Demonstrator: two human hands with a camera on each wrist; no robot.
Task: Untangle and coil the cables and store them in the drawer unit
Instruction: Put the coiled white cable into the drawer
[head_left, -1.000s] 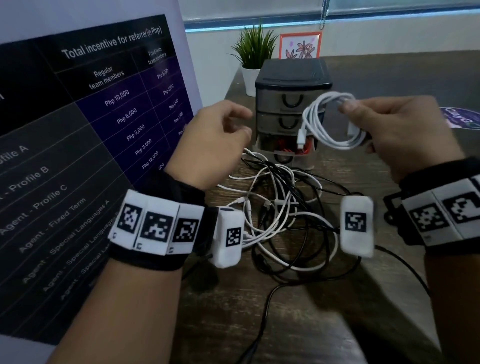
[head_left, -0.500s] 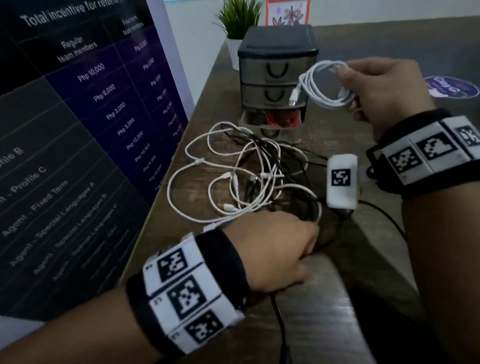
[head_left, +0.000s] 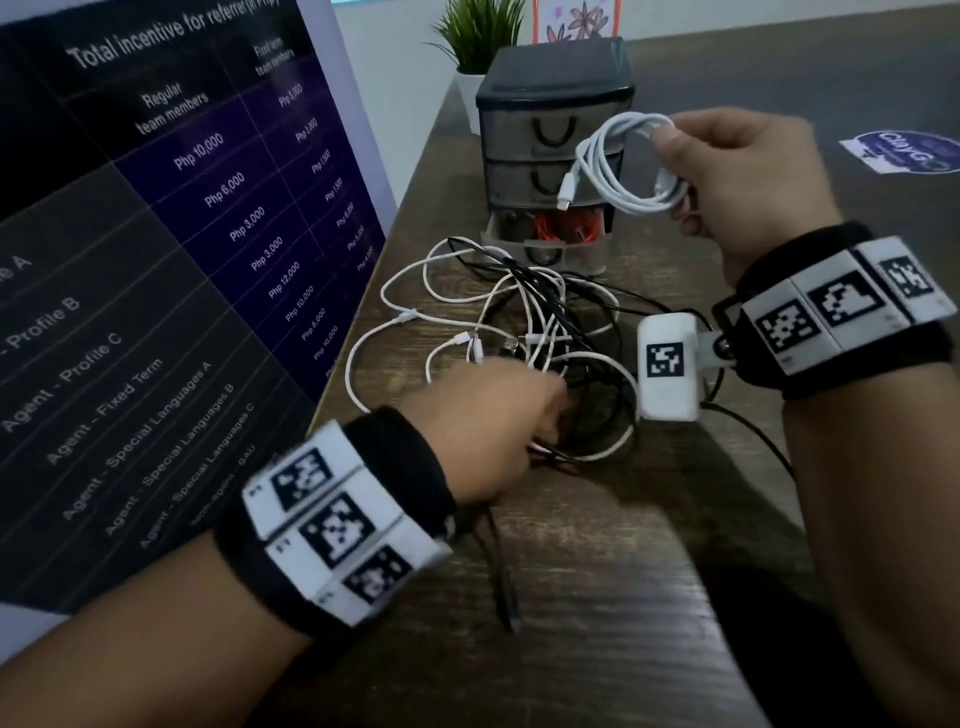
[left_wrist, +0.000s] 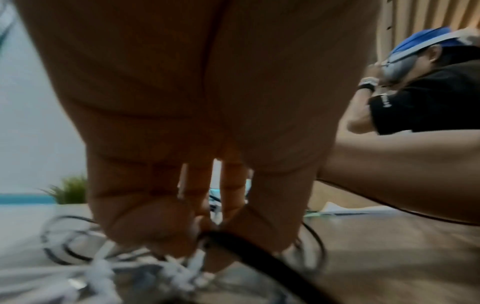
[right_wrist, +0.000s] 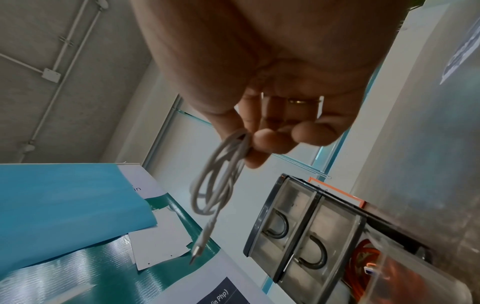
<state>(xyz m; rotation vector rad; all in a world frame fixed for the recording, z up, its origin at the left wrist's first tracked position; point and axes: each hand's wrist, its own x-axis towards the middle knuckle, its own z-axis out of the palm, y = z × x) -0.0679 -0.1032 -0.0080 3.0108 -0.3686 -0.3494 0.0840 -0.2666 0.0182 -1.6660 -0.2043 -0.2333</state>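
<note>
Coiled white cable (head_left: 618, 171) held up off the tabletop (head_left: 597, 571), pinched at the top of its loops by the right hand (head_left: 737, 176), thumb and fingers curled round the bundle; one plug end dangling from the coil in front of the drawer unit (head_left: 553, 150). Same coil (right_wrist: 221, 176) in the right wrist view, hanging below the fingers (right_wrist: 270, 139), plug pointing down. Drawer unit just behind the coil: two upper drawers closed, bottom drawer pulled out with an orange cable (head_left: 563, 228) inside.

Nearer, a tangle of white and black cables (head_left: 519, 322) spread on the tabletop between drawer unit and left hand (head_left: 488, 426). Left hand down on the near edge of the tangle, fingers (left_wrist: 153, 230) closed around a black cable (left_wrist: 259, 265) among white strands, blurred.

To the left, a dark board (head_left: 171, 270) reading "Total incentive for referrer (in Php)", "Regular team members", "Php 10,000", "Php 6,000", "Php 3,000", "Profile B", "Profile C", "Agent - Fixed Term", "Agent - Special Languages A". Far right on the tabletop, a round sticker (head_left: 904, 150), writing too blurred to read. Potted plant (head_left: 478, 47) behind the drawer unit.
</note>
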